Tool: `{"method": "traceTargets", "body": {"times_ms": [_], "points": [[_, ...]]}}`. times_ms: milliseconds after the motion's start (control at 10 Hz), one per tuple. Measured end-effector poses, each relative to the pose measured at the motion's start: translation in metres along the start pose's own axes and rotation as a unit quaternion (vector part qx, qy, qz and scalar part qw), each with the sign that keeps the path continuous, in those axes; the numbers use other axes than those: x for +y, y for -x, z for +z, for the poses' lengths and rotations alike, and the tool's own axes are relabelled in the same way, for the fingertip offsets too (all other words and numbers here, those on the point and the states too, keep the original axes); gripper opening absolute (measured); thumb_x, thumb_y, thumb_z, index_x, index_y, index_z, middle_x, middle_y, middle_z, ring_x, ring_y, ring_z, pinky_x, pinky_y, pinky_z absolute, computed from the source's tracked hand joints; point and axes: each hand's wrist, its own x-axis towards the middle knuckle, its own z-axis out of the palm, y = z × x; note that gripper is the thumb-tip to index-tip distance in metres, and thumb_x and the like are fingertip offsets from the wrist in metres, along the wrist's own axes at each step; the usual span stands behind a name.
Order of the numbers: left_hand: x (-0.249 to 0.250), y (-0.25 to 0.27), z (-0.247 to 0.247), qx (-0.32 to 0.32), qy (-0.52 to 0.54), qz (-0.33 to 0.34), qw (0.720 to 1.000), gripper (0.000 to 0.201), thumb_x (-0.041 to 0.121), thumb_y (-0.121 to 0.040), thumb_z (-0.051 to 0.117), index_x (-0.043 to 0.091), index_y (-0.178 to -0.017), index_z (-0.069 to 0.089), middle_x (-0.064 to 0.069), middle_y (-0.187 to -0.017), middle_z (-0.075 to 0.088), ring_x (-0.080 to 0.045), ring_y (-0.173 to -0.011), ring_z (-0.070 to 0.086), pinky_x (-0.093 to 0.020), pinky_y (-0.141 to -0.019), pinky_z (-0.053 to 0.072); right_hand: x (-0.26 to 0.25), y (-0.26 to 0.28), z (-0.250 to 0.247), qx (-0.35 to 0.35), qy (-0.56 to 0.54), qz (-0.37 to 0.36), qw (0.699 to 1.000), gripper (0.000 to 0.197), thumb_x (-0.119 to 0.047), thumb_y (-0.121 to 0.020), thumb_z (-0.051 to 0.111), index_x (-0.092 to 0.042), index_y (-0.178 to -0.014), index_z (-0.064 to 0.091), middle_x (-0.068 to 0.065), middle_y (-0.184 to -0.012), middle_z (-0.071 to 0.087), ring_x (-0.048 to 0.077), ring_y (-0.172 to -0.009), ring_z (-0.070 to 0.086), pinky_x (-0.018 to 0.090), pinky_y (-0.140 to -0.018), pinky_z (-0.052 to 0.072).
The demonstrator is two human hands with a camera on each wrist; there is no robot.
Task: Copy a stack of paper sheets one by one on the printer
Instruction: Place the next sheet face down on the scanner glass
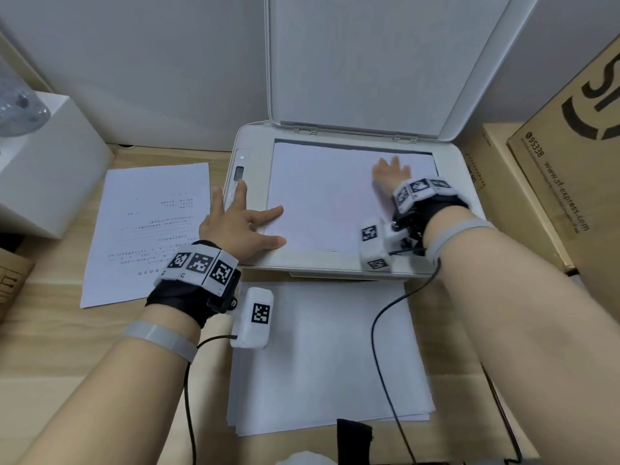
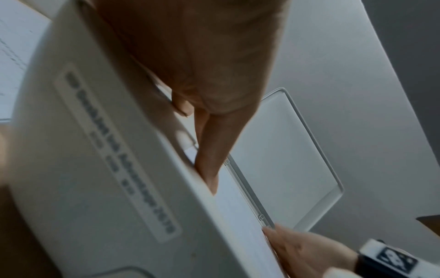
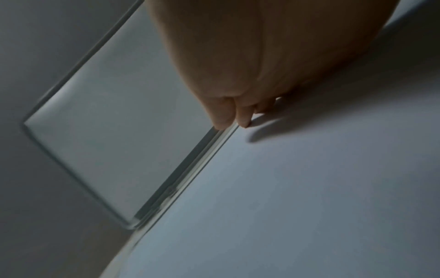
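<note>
Now both hands flat, fingers spread, on sheet (image 1: 322,196) on printer (image 1: 449,209) glass: left hand (image 1: 235,226) at L edge, right hand (image 1: 391,172) far corner; lid (image 1: 369,62) up.

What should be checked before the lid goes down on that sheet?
1. Lid fully raised: ok.
2. Sheet lying on the glass: ok, blank side up.
3. Sheet square to the glass: not ok, a dark strip shows along its far edge, widening to the right.
4. Hands off the sheet: not ok, the left hand and right hand both press it flat.
5. Next sheets ready: ok, a stack lies in front of the printer.
6. Printer switched on: cannot tell, its panel is too small to read.
</note>
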Motion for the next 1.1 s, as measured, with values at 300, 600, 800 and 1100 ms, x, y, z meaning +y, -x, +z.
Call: {"method": "traceTargets", "body": {"times_ms": [300,600,800,1100], "points": [[-0.001,0.0,0.0,-0.002,-0.002,-0.006,1.0,0.062,0.053,-0.079,0.067,0.056,-0.134,0.038,0.012,-0.159,-0.012,-0.021,-0.143,-0.024,-0.053,-0.116,0.008,-0.057,0.077,0.017,-0.088,-0.049,-0.089,0.991,0.051,-0.029,-0.105,0.014,-0.012,-0.15,-0.002,0.005,-0.159,-0.005,0.022,-0.146,-0.001,0.024,-0.11,0.006],[0.0,0.0,-0.001,-0.002,-0.001,-0.011,1.0,0.061,0.052,-0.079,0.067,0.056,-0.133,0.039,0.012,-0.159,-0.013,-0.021,-0.143,-0.025,-0.055,-0.115,0.005,-0.032,0.07,0.028,-0.076,-0.106,-0.059,0.99,0.058,-0.042,-0.103,0.014,-0.012,-0.151,0.005,0.009,-0.159,0.002,0.026,-0.146,0.003,0.036,-0.116,0.005],[-0.001,-0.001,-0.001,-0.003,-0.011,-0.006,1.0,0.062,0.054,-0.08,0.066,0.057,-0.134,0.036,0.011,-0.159,-0.014,-0.021,-0.143,-0.025,-0.056,-0.114,0.006,0.023,0.051,0.001,0.024,-0.151,0.055,0.987,0.062,-0.046,-0.101,0.015,-0.008,-0.15,0.009,0.014,-0.158,0.007,0.03,-0.145,0.008,0.04,-0.117,0.006],[-0.001,-0.003,0.001,0.001,-0.009,-0.01,1.0,0.065,0.054,-0.079,0.067,0.054,-0.136,0.036,0.014,-0.158,-0.015,-0.019,-0.143,-0.025,-0.054,-0.115,0.005,-0.073,0.096,0.071,-0.144,-0.025,-0.155,0.977,0.05,-0.037,-0.103,0.006,-0.023,-0.151,0.006,-0.003,-0.159,-0.005,0.023,-0.146,-0.007,0.047,-0.116,-0.004]]}}
